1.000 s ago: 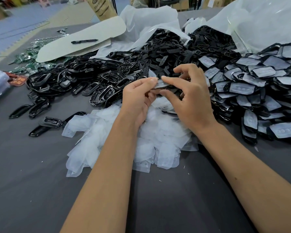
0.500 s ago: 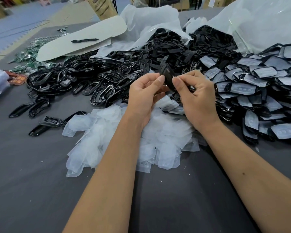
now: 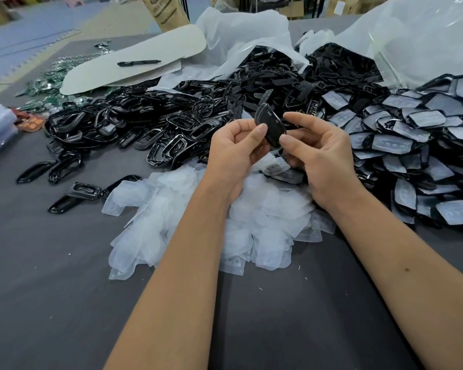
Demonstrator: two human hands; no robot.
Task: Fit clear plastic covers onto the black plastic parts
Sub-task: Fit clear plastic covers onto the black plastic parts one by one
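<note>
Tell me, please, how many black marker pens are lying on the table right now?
1. The black marker pen lies on the pale oval card at the far left of the table, behind the heap of black plastic parts. Others may be hidden under the heaps.

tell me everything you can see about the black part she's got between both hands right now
The black oval plastic part is glossy and rounded, held up on edge above the heap of clear plastic covers, tilted with its top leaning away. A paler sheen runs along its upper right rim; whether that is a fitted cover cannot be told. The left hand pinches its left edge with the thumb, and the right hand pinches its right side.
</note>
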